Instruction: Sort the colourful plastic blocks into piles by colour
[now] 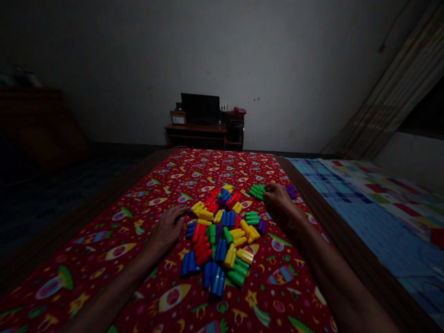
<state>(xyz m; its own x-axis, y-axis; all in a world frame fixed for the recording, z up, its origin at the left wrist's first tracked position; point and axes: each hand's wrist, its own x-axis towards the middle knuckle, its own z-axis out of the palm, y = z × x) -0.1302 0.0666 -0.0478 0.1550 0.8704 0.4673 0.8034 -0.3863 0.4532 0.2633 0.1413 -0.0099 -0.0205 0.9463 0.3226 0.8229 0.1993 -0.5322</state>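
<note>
From here, I can't tell whether my right hand (pixel 276 195) grips the far green blocks (pixel 256 191), or my shadowed left hand (pixel 168 228) the half-hidden purple block (pixel 189 211).

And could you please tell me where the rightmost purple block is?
In the head view, the rightmost purple block lies at the right of the red patterned cloth, just right of the right hand and apart from the main pile.

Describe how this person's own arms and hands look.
The left forearm and right forearm are bare as far as they show, with no sleeve in view. The left hand and right hand are ungloved. No watch or bracelet shows; it is too dim to make out small markings.
</note>
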